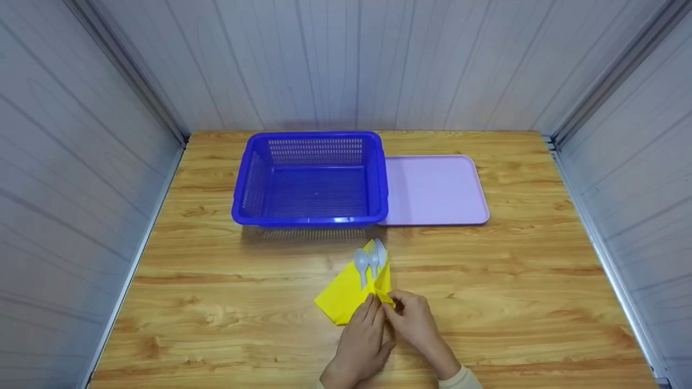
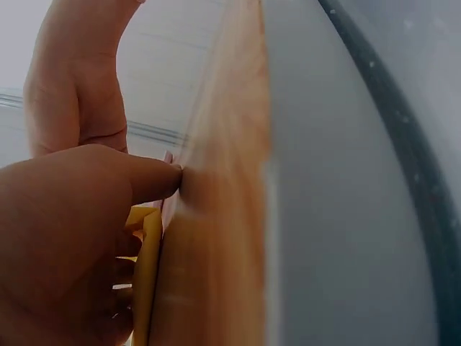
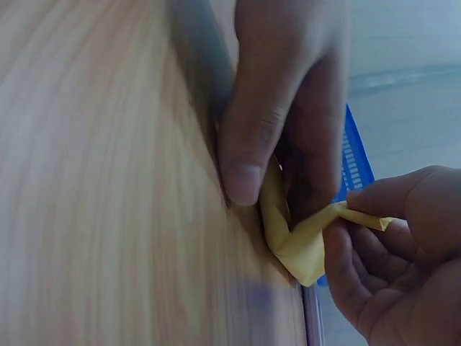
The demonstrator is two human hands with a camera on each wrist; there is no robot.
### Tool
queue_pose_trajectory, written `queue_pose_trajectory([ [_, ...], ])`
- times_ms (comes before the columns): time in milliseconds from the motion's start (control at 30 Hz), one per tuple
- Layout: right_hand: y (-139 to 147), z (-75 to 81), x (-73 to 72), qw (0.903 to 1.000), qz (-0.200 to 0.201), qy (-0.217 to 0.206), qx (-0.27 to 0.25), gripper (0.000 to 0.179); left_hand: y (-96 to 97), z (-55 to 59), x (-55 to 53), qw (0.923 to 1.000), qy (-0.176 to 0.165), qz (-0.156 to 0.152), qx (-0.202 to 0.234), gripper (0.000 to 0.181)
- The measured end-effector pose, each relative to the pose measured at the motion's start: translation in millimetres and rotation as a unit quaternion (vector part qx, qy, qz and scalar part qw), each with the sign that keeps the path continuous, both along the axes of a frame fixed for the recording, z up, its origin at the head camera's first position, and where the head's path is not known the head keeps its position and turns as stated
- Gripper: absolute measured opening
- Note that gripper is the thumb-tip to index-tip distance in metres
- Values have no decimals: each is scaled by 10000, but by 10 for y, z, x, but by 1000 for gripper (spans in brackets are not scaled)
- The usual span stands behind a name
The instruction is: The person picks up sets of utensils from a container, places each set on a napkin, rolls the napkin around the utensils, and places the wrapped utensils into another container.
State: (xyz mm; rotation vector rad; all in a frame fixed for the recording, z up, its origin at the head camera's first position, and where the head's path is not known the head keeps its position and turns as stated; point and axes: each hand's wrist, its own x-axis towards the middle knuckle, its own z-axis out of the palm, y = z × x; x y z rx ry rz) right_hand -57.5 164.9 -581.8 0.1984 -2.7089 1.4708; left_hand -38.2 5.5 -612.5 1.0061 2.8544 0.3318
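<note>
A folded yellow napkin [image 1: 339,300] lies on the table in the head view. On it rest a light grey plastic spoon [image 1: 361,260], fork [image 1: 373,258] and knife [image 1: 381,252], heads pointing away, lower handles hidden under a fold. My left hand [image 1: 361,341] lies over the napkin's near part, fingers straight and pressing it down. From the right, my right hand [image 1: 415,320] pinches the napkin's edge between thumb and fingers. The right wrist view shows that pinched yellow strip [image 3: 366,219] raised off the table.
Beyond the napkin stands a blue plastic basket [image 1: 310,220] with slotted walls. A pale pink tray [image 1: 435,189] lies flat against its right side. Grey panel walls [image 1: 335,65] enclose the wooden table [image 1: 216,302] at the back and both sides.
</note>
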Motion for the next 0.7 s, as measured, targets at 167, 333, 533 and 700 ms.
queue_pose_trajectory([
  [167,-41,-2,16,9994,103,-51,335,3,-61,30,-36,9911,-626,296,1134,76],
  [333,-66,-9,52,9965,477,-156,671,13,-111,43,-106,9675,-938,619,2264,94],
  [533,-81,-20,89,9893,870,249,1148,24,-165,35,-146,9451,-1374,594,2903,75],
  [700,-119,-44,127,9806,1248,371,1463,29,-213,28,-191,9092,-1774,955,3643,63],
])
